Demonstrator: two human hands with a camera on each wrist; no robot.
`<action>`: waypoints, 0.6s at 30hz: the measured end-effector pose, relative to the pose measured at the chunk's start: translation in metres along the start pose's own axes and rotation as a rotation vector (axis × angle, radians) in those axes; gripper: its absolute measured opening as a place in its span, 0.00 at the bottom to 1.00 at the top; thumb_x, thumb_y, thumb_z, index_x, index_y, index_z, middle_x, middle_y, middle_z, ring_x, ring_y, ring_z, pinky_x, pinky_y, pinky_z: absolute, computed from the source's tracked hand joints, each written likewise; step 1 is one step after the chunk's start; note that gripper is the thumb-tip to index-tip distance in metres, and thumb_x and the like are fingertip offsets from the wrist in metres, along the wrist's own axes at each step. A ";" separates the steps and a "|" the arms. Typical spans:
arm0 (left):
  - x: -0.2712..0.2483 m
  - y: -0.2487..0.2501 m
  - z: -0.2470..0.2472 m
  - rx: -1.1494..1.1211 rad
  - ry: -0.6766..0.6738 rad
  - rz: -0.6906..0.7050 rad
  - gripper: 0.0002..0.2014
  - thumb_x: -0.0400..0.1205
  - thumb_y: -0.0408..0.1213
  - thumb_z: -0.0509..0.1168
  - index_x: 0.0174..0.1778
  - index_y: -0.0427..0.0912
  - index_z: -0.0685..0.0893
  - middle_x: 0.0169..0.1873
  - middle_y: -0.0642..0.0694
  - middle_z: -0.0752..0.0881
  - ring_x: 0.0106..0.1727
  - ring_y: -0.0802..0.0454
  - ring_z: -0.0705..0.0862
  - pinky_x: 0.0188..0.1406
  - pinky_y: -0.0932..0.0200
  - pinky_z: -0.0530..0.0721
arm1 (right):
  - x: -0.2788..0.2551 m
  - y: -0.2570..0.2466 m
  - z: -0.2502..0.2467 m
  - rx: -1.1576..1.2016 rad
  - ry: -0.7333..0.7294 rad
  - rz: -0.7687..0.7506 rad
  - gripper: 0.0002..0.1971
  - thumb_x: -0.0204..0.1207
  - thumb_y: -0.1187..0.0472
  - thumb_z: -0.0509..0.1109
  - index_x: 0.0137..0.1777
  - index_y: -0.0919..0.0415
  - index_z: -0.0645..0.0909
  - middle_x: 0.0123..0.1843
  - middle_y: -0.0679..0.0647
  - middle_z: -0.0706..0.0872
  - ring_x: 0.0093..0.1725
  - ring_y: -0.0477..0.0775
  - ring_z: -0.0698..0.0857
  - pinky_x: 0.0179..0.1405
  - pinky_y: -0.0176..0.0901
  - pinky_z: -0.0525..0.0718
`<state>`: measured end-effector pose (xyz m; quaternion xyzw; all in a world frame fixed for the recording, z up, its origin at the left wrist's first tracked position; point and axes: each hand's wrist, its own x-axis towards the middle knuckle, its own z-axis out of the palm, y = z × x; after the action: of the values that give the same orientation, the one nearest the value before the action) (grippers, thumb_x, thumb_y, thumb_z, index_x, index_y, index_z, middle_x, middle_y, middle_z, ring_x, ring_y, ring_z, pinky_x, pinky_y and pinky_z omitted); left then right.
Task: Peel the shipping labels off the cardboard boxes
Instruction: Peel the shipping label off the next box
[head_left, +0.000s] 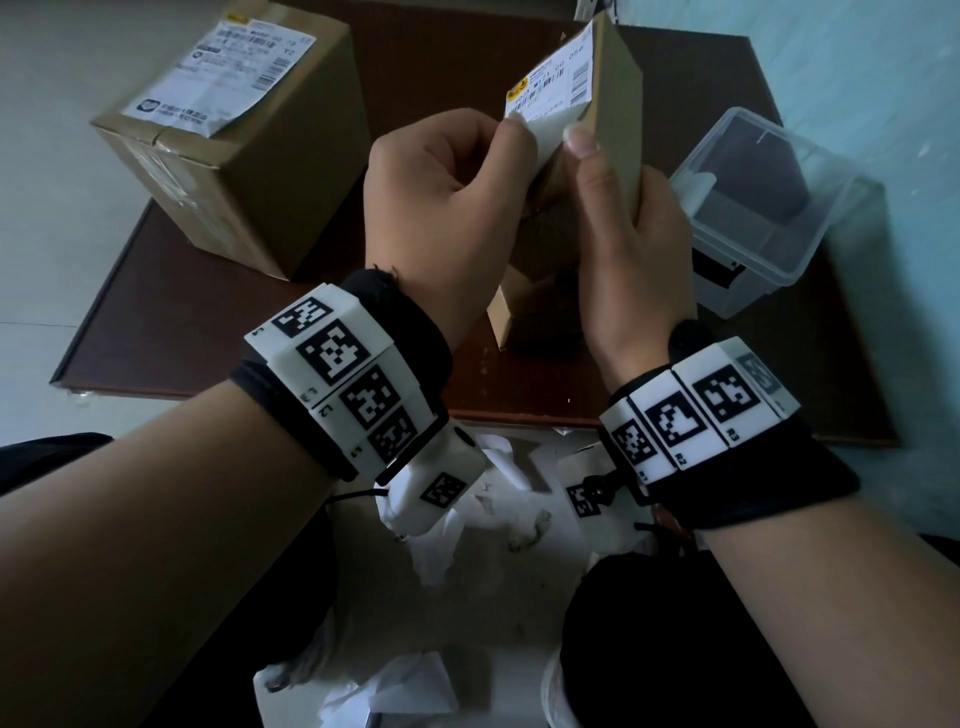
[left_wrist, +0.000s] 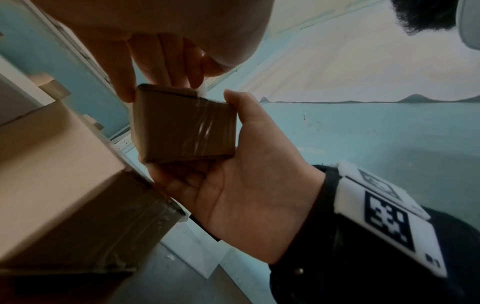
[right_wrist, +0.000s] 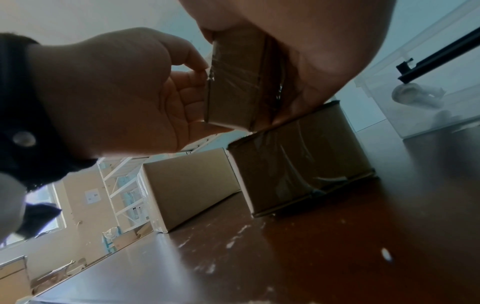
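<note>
My right hand (head_left: 605, 176) holds a small brown cardboard box (head_left: 615, 104) upright above the table, thumb on its front edge. A white shipping label (head_left: 553, 85) covers the box's left face. Its lower end is lifted, and my left hand (head_left: 511, 127) pinches that end between thumb and forefinger. From the left wrist, the small box (left_wrist: 182, 127) sits in the right hand (left_wrist: 246, 174) with my left fingers (left_wrist: 161, 61) at its top edge. A larger box (head_left: 249, 156) with its own label (head_left: 218, 73) stands at the table's back left.
A clear plastic container (head_left: 753, 208) stands at the table's right edge. The brown table (head_left: 208, 332) ends just before my wrists. Torn white paper scraps (head_left: 493, 519) lie on the floor below. The larger box (right_wrist: 298, 160) stands close behind the small one.
</note>
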<state>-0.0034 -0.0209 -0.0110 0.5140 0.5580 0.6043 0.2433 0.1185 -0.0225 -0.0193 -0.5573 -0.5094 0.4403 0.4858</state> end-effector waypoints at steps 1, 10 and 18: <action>0.000 0.002 -0.001 -0.004 0.002 0.002 0.19 0.85 0.36 0.67 0.25 0.48 0.81 0.16 0.61 0.74 0.21 0.65 0.71 0.24 0.70 0.67 | -0.001 -0.002 0.000 -0.001 0.004 -0.002 0.17 0.88 0.38 0.70 0.67 0.47 0.79 0.55 0.38 0.89 0.49 0.27 0.89 0.45 0.28 0.88; -0.007 0.026 -0.016 0.020 0.000 0.037 0.19 0.85 0.38 0.67 0.26 0.51 0.82 0.17 0.62 0.77 0.22 0.65 0.74 0.23 0.71 0.69 | -0.019 -0.025 -0.004 -0.038 0.019 -0.039 0.23 0.87 0.35 0.71 0.70 0.51 0.84 0.55 0.40 0.91 0.50 0.30 0.89 0.48 0.29 0.88; -0.028 0.047 -0.034 0.052 0.004 0.064 0.21 0.87 0.41 0.66 0.32 0.32 0.87 0.24 0.37 0.82 0.24 0.43 0.78 0.21 0.53 0.71 | -0.051 -0.032 -0.006 0.041 -0.026 0.040 0.41 0.70 0.22 0.71 0.72 0.52 0.86 0.62 0.49 0.94 0.60 0.51 0.94 0.64 0.60 0.93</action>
<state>-0.0112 -0.0718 0.0274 0.5365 0.5574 0.5980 0.2093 0.1147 -0.0735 0.0134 -0.5515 -0.4952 0.4677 0.4816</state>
